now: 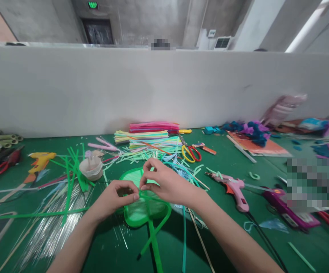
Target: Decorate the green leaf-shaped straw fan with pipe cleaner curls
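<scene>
Near the middle of the table is a flat green lobed leaf shape (136,218), with a pale green see-through filling and a fuzzy rim. Its thick green stem (156,254) runs toward me. My left hand (115,198) pinches at the leaf's centre, thumb and forefinger closed on a green pipe cleaner (145,248). Beside it, my right hand (161,181) reaches over the upper lobes, its fingertips pinched on the same spot. From there the pipe cleaner bends round at the right and crosses over the stem. The fingers partly hide what lies between them.
A white cup (92,167) and a yellow glue gun (40,161) are at left, above silvery strands (57,227). Pipe cleaner bundles (150,137) and scissors (191,152) lie behind my hands. A pink glue gun (235,189) with its cord is at right. A white partition (164,87) borders the back.
</scene>
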A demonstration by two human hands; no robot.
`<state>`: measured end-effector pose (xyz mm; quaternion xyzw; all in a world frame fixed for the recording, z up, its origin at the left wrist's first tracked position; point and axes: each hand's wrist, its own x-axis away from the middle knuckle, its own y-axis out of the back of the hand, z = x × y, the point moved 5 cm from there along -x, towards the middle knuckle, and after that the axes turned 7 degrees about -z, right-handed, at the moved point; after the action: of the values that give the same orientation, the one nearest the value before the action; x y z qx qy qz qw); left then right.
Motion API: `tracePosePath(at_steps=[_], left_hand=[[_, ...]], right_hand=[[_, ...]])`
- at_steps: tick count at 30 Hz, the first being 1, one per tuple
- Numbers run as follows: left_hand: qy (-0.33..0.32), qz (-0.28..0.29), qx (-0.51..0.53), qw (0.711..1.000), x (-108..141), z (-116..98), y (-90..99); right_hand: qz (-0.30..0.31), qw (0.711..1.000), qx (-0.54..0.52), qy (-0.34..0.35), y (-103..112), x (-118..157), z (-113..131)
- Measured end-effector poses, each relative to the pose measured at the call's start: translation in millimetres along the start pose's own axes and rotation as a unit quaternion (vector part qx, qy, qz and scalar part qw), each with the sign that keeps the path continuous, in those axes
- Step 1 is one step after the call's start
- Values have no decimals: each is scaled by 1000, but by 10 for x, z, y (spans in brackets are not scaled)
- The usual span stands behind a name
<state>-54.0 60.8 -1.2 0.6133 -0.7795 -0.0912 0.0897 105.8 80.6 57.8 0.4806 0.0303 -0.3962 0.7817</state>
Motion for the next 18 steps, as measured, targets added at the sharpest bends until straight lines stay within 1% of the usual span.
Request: tracePosePath(at_steps=[3, 5, 6, 7, 8, 9, 10, 11, 12, 14, 16, 18], left_hand=[[0, -4, -1, 1000, 4, -2, 17], [-2, -12, -1, 1000, -3, 0, 33], [-3, -16, -1, 1000, -7, 3, 40], [-4, -18, -3, 1000, -13, 6, 45], [-6, -19, -7, 1000, -17, 8, 49], [-8, -19, -11, 1000, -20, 9, 50], [-11, -17, -16, 1000, -20, 8, 49], [-14, -16, -19, 1000, -18, 5, 48], [-17, -15, -21, 1000, -14, 2, 48], [-21, -14, -20, 999, -1, -4, 48], [-24, -11, -11, 1000, 14, -8, 50], [-27, -8, 0, 1000, 25, -11, 54]], right_hand=[[-6, 1000, 9, 3, 85, 4, 16], [-33, 999, 39, -15, 264, 29, -7], [-51, 995, 72, -42, 386, 48, -51], [-69, 986, 123, -86, 525, 71, -126], [-76, 967, 191, -148, 664, 101, -233], [-55, 934, 268, -230, 784, 143, -377], [19, 892, 330, -307, 851, 195, -543], [60, 871, 344, -346, 905, 222, -681], [87, 857, 349, -371, 937, 233, -814], [127, 833, 352, -406, 938, 234, -1074], [161, 816, 346, -435, 869, 226, -1302], [184, 801, 334, -461, 781, 219, -1474]])
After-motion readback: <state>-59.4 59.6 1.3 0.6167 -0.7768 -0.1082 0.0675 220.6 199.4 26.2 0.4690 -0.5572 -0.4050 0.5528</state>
